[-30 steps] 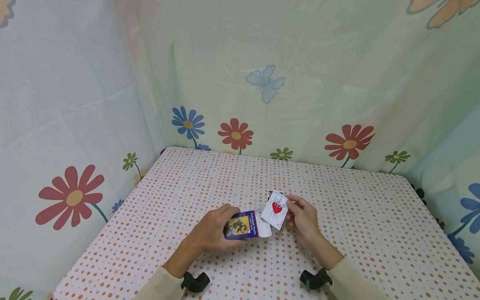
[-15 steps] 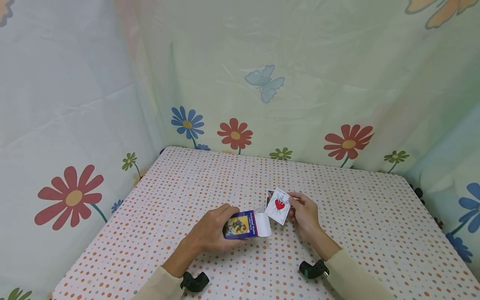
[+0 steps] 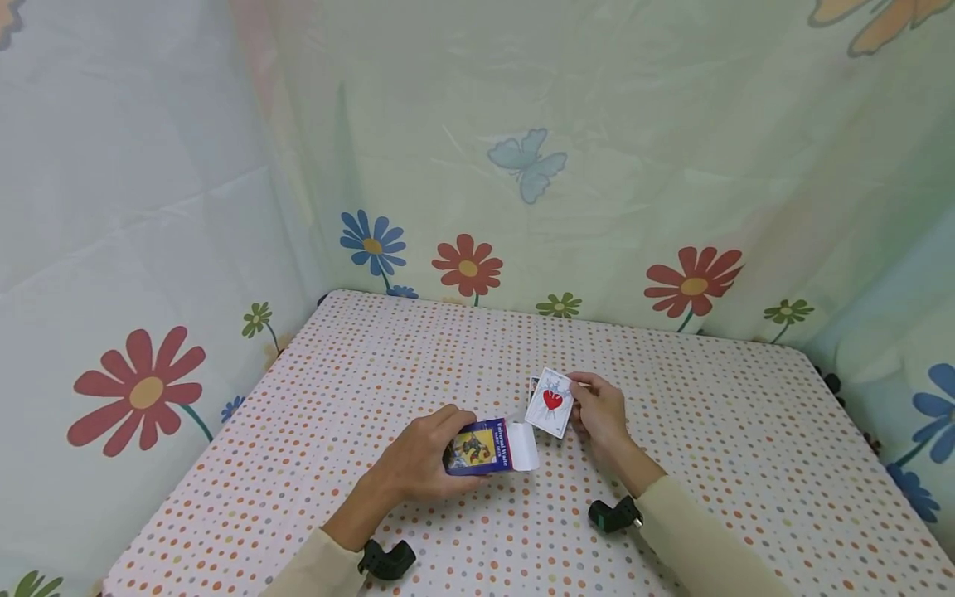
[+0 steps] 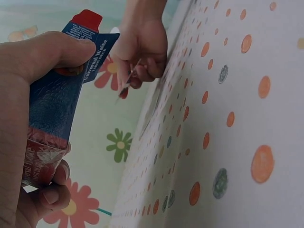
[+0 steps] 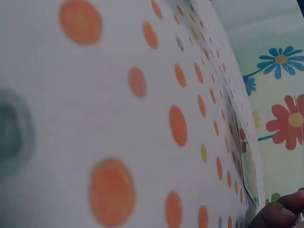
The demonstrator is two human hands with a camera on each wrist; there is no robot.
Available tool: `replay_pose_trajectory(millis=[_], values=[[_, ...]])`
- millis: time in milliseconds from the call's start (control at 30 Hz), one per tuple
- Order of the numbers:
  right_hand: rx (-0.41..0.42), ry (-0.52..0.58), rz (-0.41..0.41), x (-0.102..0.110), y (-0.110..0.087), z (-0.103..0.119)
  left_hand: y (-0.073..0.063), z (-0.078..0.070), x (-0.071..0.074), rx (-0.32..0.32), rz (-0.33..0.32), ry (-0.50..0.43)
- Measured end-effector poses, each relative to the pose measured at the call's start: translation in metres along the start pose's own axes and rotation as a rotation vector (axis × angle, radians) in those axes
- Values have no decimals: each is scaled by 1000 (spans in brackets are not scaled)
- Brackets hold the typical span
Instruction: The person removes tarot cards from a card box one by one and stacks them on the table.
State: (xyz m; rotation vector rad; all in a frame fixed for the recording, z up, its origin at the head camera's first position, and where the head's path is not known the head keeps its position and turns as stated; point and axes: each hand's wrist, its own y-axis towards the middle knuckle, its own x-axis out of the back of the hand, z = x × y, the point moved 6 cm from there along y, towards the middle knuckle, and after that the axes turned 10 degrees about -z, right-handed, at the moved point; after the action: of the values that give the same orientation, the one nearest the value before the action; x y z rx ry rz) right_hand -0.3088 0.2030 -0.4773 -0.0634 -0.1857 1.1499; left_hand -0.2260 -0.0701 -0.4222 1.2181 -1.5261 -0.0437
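My left hand (image 3: 425,456) grips a blue tarot deck box (image 3: 477,448), fingers and thumb round its sides. The box lies sideways with its white flap (image 3: 524,448) open toward the right. Its lettering, Universal Waite, shows in the left wrist view. Between thumb and fingers my right hand (image 3: 603,412) pinches a white card (image 3: 550,404) with a red heart on it, just right of and beyond the flap. Behind that card the edge of another card (image 3: 533,385) peeks out, mostly hidden. Only a few right fingertips (image 5: 280,216) appear in the right wrist view.
The table (image 3: 418,348) wears a white cloth with coloured dots. Curtains printed with flowers and butterflies (image 3: 530,166) hang along its back and sides. A dark wrist device sits below each hand, the left one (image 3: 388,560) and the right one (image 3: 615,515).
My right hand has moved away from me, lifting the heart card clear of the flap and over the other card, which is now more covered. My left hand and the box have stayed nearly still.
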Motion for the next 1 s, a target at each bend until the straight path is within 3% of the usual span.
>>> replay_pose_trajectory(millis=[433,1000], values=[[87,-229,-24,-4,14,4,0,-1,1,5,10,14],[121,-405,7,-13,30,7,0,0,0,12,17,11]])
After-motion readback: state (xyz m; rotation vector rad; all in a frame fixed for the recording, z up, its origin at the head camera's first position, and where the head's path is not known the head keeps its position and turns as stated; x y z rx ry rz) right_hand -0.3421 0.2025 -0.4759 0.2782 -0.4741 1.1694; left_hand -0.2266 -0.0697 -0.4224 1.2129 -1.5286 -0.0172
